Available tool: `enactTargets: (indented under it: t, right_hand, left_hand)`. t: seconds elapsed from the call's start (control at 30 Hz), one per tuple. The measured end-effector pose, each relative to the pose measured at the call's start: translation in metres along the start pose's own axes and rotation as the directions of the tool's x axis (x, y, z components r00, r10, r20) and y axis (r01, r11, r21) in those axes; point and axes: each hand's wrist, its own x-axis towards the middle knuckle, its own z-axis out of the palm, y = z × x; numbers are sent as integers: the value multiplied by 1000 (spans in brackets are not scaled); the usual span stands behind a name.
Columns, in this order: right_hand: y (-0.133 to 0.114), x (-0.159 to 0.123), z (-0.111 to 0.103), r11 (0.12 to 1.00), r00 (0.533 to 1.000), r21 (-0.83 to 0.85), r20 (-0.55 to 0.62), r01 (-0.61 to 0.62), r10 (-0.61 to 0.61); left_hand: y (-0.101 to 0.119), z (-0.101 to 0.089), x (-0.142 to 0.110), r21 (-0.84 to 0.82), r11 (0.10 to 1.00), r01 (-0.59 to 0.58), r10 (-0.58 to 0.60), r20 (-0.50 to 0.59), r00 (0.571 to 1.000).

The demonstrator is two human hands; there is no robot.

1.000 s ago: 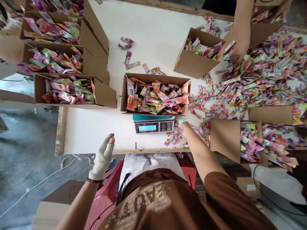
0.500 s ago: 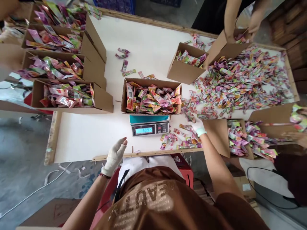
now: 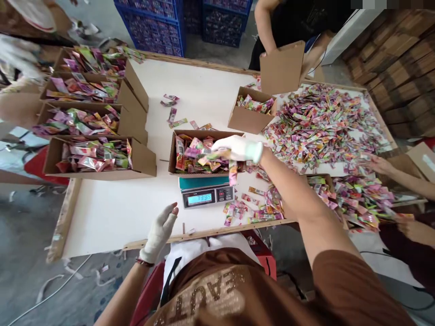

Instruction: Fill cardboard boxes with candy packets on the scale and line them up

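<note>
My right hand point(image 3: 234, 148), in a white glove, is above a cardboard box point(image 3: 204, 172) full of small colourful packets. It grips several snack packets point(image 3: 214, 157), and one packet hangs down over the box's near edge. This box stands on a digital scale point(image 3: 208, 196) with a lit blue display; some of its contents are hidden by my hand. Near the table's front edge my left hand point(image 3: 161, 231), in a white fingertip-less glove, is raised with its fingers a little apart and nothing in them. Loose packets point(image 3: 253, 206) lie right of the scale.
Several filled boxes point(image 3: 102, 174) stand in a row at left. Another filled box point(image 3: 251, 123) sits beyond the scale, near a large packet pile point(image 3: 319, 122). Co-workers' hands are at the far side and right. Blue crates point(image 3: 149, 27) stand behind the table.
My right hand has moved left from the loose packets to above the box on the scale, now carrying several packets. My left hand is nearly still. The far co-worker's box has been tipped up.
</note>
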Motion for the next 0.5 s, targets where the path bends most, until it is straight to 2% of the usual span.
enactTargets:
  t: [0.07, 0.13, 0.17, 0.23, 0.33, 0.4, 0.43, 0.47, 0.5]
  right_hand:
    - [1, 34, 26, 992, 994, -64, 14, -107, 108]
    - [3, 47, 47, 983, 984, -44, -44, -177, 175]
    - [5, 47, 51, 985, 983, -13, -66, -173, 172]
    - [6, 37, 44, 990, 987, 23, -77, -142, 143]
    - [10, 0, 10, 992, 992, 117, -112, -50, 63]
    - [19, -38, -8, 969, 971, 246, -235, 26, 33]
    - [28, -59, -10, 947, 942, 317, -329, 49, 61]
    - [39, -81, -6, 923, 894, 381, -427, 45, 132]
    - [51, -102, 5, 900, 828, 436, -509, 12, 236]
  left_hand:
    - [-9, 2, -10, -15, 999, 32, -32, -11, 999]
    - [-18, 2, -21, -26, 997, 70, -70, -20, 997]
    - [-22, 2, -25, -28, 996, 88, -89, -19, 996]
    - [-27, 0, -30, -21, 993, 118, -118, -15, 993]
    - [-29, 1, -31, -10, 992, 127, -127, -16, 992]
    - [-27, 3, -27, -12, 993, 120, -120, -10, 993]
    - [-26, 5, -26, -13, 993, 115, -115, -1, 993]
    - [-24, 7, -24, -13, 994, 109, -109, 11, 994]
    - [-22, 10, -23, -11, 994, 104, -104, 26, 994]
